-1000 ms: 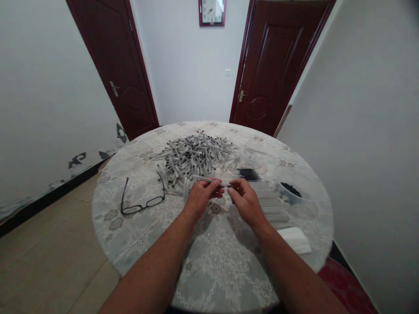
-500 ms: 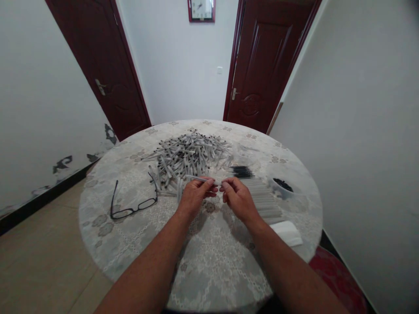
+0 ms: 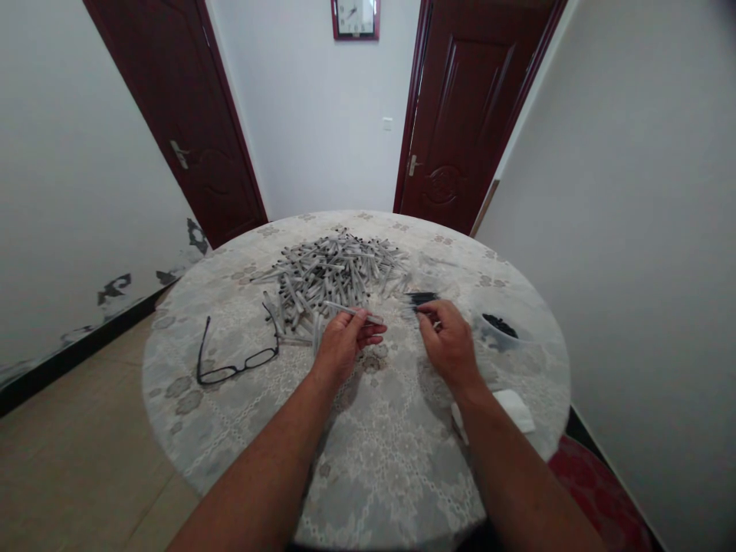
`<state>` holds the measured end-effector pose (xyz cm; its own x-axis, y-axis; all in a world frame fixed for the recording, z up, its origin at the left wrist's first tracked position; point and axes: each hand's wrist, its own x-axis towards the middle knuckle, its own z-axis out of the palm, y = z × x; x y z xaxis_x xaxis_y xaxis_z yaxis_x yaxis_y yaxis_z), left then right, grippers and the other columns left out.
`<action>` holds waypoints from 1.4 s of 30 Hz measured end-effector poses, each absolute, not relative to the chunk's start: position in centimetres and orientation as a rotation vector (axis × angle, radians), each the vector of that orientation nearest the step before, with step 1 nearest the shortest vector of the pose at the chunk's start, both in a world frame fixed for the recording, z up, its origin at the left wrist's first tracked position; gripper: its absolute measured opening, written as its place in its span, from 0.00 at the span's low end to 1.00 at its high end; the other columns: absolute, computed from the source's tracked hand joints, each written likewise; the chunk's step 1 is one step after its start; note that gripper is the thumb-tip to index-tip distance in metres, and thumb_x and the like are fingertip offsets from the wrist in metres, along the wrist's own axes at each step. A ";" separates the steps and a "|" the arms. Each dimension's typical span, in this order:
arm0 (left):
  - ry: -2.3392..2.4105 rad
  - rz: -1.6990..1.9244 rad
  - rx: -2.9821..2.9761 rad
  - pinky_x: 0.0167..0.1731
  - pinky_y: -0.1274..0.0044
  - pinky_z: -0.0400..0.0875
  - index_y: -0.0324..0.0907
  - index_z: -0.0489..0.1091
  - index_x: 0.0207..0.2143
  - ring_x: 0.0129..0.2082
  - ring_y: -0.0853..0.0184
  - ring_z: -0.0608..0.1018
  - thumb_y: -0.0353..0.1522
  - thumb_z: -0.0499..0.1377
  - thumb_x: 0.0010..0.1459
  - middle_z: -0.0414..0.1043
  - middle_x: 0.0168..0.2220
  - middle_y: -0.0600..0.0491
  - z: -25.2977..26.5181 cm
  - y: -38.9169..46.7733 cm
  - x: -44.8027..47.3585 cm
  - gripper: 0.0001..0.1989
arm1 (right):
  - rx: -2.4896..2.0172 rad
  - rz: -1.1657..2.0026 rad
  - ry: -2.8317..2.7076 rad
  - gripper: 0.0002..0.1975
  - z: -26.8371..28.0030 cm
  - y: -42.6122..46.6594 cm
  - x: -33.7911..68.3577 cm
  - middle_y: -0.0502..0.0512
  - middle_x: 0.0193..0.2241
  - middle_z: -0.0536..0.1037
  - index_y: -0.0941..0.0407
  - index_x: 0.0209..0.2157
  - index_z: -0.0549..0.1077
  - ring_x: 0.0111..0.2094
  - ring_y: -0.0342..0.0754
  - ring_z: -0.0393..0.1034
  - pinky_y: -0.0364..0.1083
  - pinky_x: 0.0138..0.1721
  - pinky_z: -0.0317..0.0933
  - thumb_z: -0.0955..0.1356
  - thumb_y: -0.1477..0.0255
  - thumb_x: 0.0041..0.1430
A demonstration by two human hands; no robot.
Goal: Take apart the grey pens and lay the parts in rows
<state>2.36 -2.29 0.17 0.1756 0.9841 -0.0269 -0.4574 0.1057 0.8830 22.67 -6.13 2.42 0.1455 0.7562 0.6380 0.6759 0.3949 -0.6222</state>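
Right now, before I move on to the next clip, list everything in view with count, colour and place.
Table: one, grey-white patterned top, centre
Tube pile: too many to count, pale with dark ends, far side
Glasses: one, black, table's left
Thin sticks: several, black, beyond right hand
Bowl: one, whitish, table's right
Small pieces: uncountable, black, in bowl
White item: one, near right forearm
Clock: one, red frame, back wall
Doors: two, dark red, behind
Switch: one, white, back wall
Held tube: one, pale, left hand
Hands: two, bare; left, right

two hands (image 3: 339, 339) (image 3: 451, 341), one bowl (image 3: 502, 340)
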 end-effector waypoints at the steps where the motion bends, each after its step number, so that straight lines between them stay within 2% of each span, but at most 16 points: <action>1: 0.752 1.214 0.878 0.34 0.72 0.80 0.41 0.69 0.38 0.36 0.61 0.85 0.45 0.69 0.56 0.81 0.38 0.48 0.2 -2.3 2.4 0.19 | -1.353 -0.055 -1.551 0.08 2.6 -5.9 24.1 0.58 0.38 0.77 0.54 0.41 0.76 0.39 0.52 0.71 0.51 0.44 0.65 0.65 0.71 0.65; 4: 0.722 1.154 0.894 0.36 0.71 0.80 0.41 0.69 0.38 0.37 0.61 0.85 0.46 0.68 0.57 0.81 0.39 0.46 0.1 -2.5 2.5 0.19 | -1.504 -0.409 -1.394 0.09 2.7 -5.0 28.9 0.62 0.38 0.76 0.56 0.40 0.76 0.42 0.56 0.70 0.55 0.49 0.65 0.64 0.73 0.63; 8: 0.713 1.105 0.924 0.35 0.72 0.80 0.41 0.69 0.37 0.35 0.62 0.85 0.46 0.68 0.57 0.81 0.39 0.46 -0.2 -2.8 2.9 0.19 | -1.578 -0.555 -1.237 0.14 2.2 -4.4 31.8 0.66 0.44 0.76 0.59 0.46 0.77 0.48 0.59 0.69 0.57 0.53 0.64 0.64 0.75 0.61; 11: 0.728 1.095 0.942 0.35 0.72 0.81 0.40 0.69 0.37 0.34 0.62 0.85 0.46 0.67 0.58 0.81 0.39 0.46 -0.4 -2.8 3.0 0.18 | -1.511 -0.423 -1.336 0.13 2.1 -4.8 29.2 0.64 0.42 0.77 0.58 0.47 0.76 0.41 0.55 0.71 0.54 0.48 0.66 0.64 0.72 0.65; 15: 0.730 1.105 0.946 0.34 0.73 0.80 0.39 0.71 0.37 0.34 0.63 0.85 0.46 0.67 0.59 0.81 0.40 0.45 -0.5 -2.7 2.9 0.18 | -1.338 -0.055 -1.762 0.10 1.8 -5.9 23.3 0.58 0.37 0.78 0.55 0.45 0.75 0.33 0.50 0.71 0.49 0.41 0.65 0.66 0.67 0.68; 18: 0.714 1.112 0.941 0.33 0.73 0.80 0.39 0.71 0.38 0.33 0.63 0.85 0.45 0.67 0.58 0.81 0.40 0.45 -0.5 -2.6 2.8 0.19 | -1.288 0.106 -1.948 0.08 1.2 -6.4 20.7 0.57 0.37 0.78 0.54 0.42 0.76 0.33 0.50 0.71 0.48 0.39 0.63 0.67 0.66 0.67; 22: 0.711 1.113 0.949 0.32 0.74 0.80 0.40 0.71 0.39 0.33 0.64 0.85 0.44 0.69 0.57 0.80 0.39 0.47 -0.5 -2.7 2.8 0.18 | -1.267 0.171 -1.978 0.08 0.8 -6.5 20.0 0.56 0.34 0.78 0.53 0.38 0.76 0.36 0.52 0.71 0.48 0.39 0.61 0.66 0.68 0.69; 26: 0.737 1.143 0.922 0.32 0.74 0.80 0.40 0.70 0.38 0.33 0.63 0.85 0.45 0.68 0.57 0.80 0.36 0.48 -0.5 -2.5 2.7 0.19 | -1.249 0.216 -1.937 0.08 1.0 -6.4 20.6 0.55 0.33 0.78 0.53 0.36 0.76 0.35 0.51 0.72 0.48 0.39 0.60 0.66 0.68 0.69; 31: 0.732 1.354 0.799 0.36 0.72 0.80 0.42 0.68 0.39 0.35 0.63 0.85 0.45 0.68 0.57 0.79 0.37 0.51 0.1 -1.8 2.0 0.19 | -1.349 0.267 -1.729 0.08 1.6 -6.1 22.3 0.54 0.32 0.78 0.54 0.35 0.75 0.34 0.51 0.71 0.48 0.39 0.61 0.67 0.66 0.66; 35: 0.693 1.437 0.746 0.39 0.72 0.79 0.43 0.67 0.39 0.38 0.64 0.84 0.44 0.68 0.57 0.79 0.36 0.53 0.6 -1.6 1.4 0.18 | -1.383 0.500 -1.366 0.11 1.6 -5.7 23.4 0.50 0.26 0.76 0.54 0.35 0.74 0.27 0.47 0.69 0.46 0.30 0.61 0.69 0.61 0.63; 38: 0.686 1.434 0.753 0.41 0.71 0.79 0.43 0.67 0.39 0.39 0.64 0.84 0.45 0.68 0.58 0.79 0.37 0.52 0.6 -1.6 1.5 0.18 | -1.249 0.722 -1.166 0.12 1.5 -5.5 23.4 0.46 0.21 0.72 0.53 0.35 0.71 0.20 0.44 0.63 0.43 0.22 0.56 0.69 0.59 0.63; 42: 0.713 1.435 0.782 0.41 0.69 0.80 0.43 0.67 0.39 0.39 0.62 0.84 0.45 0.67 0.58 0.79 0.39 0.51 0.3 -1.6 1.7 0.18 | -1.218 0.720 -1.138 0.11 1.7 -5.7 23.0 0.46 0.21 0.73 0.54 0.37 0.71 0.17 0.43 0.62 0.42 0.19 0.55 0.69 0.61 0.63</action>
